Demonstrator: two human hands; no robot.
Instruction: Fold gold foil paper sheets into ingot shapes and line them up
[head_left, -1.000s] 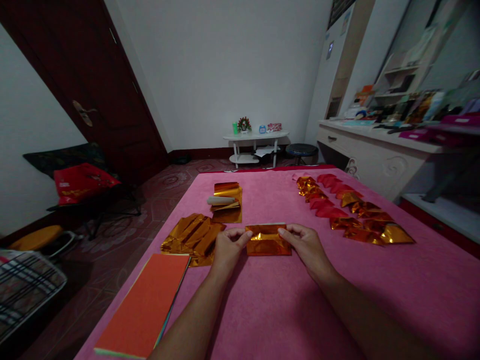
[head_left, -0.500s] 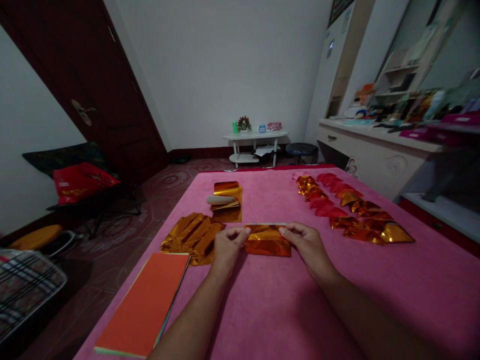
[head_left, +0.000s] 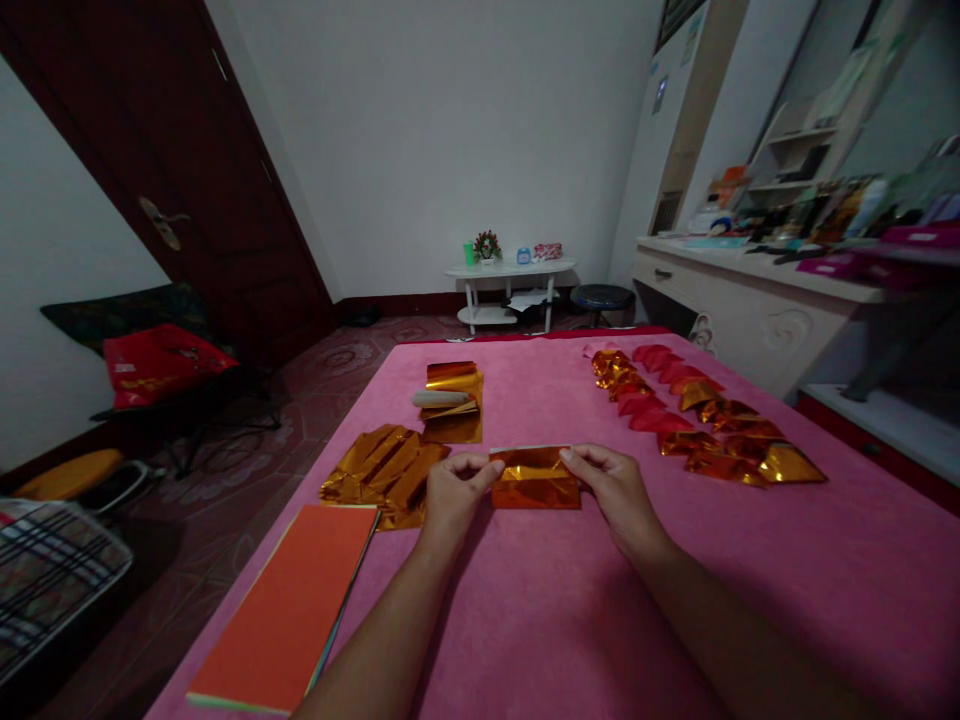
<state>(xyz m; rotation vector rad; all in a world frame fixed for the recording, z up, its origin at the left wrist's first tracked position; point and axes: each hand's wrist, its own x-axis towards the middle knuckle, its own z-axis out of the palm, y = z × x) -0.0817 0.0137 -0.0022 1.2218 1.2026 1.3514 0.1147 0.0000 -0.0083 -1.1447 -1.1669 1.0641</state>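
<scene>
Between your two grips, flat on the pink surface (head_left: 570, 620): one gold foil sheet (head_left: 534, 482), left hand (head_left: 452, 494) and right hand (head_left: 616, 494) each pinched on an upper corner; best kept square, edges matched.

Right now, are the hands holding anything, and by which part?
Yes. Both hold one folded gold foil sheet that lies on the pink table. The left hand pinches its upper left corner and the right hand its upper right corner.
</scene>
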